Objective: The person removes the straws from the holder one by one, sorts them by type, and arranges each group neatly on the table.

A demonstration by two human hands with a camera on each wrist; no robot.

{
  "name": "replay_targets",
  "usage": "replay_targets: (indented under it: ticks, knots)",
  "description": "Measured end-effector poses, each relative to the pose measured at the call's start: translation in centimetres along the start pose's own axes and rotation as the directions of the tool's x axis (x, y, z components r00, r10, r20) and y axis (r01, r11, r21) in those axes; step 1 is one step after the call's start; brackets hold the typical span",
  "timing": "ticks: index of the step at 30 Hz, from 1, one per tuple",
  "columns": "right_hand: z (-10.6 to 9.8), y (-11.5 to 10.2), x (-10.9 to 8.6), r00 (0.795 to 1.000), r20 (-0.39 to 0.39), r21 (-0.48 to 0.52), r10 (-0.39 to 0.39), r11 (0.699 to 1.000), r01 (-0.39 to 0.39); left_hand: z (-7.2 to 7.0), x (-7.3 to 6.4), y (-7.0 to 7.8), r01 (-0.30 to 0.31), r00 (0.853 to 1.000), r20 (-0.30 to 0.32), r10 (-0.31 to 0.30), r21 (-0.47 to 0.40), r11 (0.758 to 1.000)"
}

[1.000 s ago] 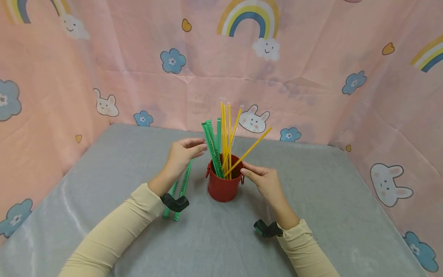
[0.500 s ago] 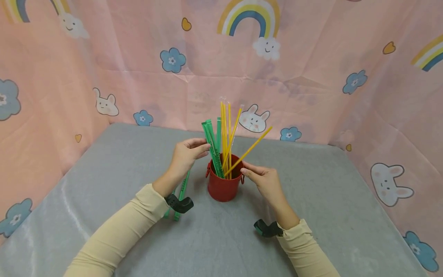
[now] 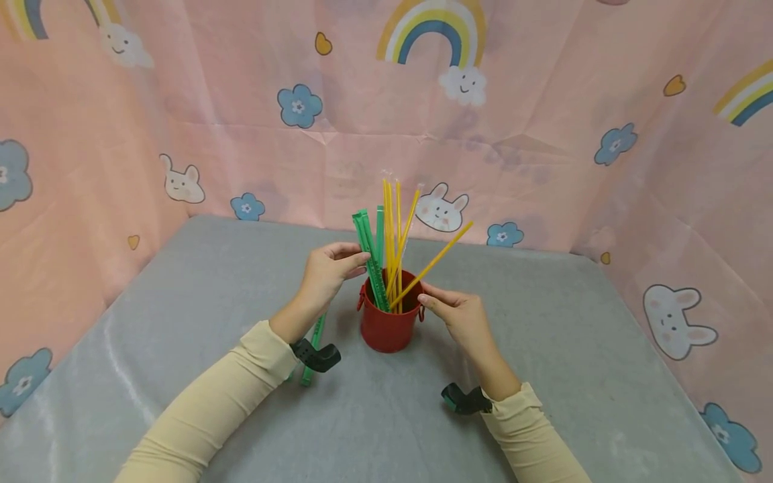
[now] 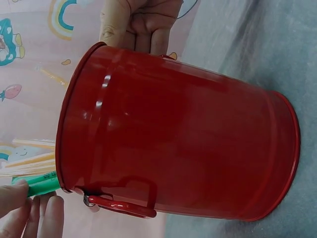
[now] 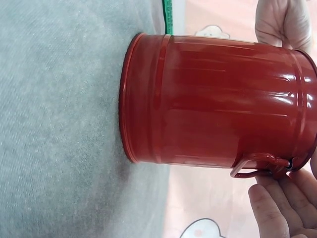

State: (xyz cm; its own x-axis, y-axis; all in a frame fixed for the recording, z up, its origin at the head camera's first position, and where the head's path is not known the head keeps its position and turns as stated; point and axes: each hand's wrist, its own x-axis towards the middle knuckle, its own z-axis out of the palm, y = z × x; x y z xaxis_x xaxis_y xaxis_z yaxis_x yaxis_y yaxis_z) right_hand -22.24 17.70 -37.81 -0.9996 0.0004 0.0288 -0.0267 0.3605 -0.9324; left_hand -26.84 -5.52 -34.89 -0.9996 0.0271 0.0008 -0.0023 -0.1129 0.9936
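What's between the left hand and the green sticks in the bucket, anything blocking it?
Nothing visible. The left hand has its fingers on the green sticks, above the rim of the red bucket. The yellow straws stand on the sticks' far side from that hand.

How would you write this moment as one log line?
left hand: pinches green sticks | right hand: holds red bucket | yellow straws: inside red bucket
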Motion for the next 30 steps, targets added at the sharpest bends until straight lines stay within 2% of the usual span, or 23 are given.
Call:
replay_targets:
  ticks: [9, 15, 23, 30]
  knots:
    - [0.1, 0.2, 0.0, 1.0, -0.001, 0.004, 0.003, 1.0, -0.003, -0.1, -0.2, 0.3, -0.017, 1.0, -0.015, 0.017, 0.001, 1.0]
    - [0.1, 0.2, 0.0, 1.0, -0.004, -0.003, -0.003, 1.0, 0.003, -0.3, -0.3, 0.9, -0.055, 0.998, -0.02, 0.054, -0.041, 0.998]
    - [0.1, 0.1, 0.0, 1.0, -0.002, -0.004, -0.001, 1.0, 0.001, -0.9, -0.6, 2.3, -0.123, 0.992, -0.029, 0.122, -0.037, 0.992]
    - [0.0, 0.1, 0.1, 1.0, -0.006, -0.007, -0.003, 1.0, 0.003, -1.4, -1.1, 3.8, -0.194, 0.98, -0.049, 0.191, -0.066, 0.979]
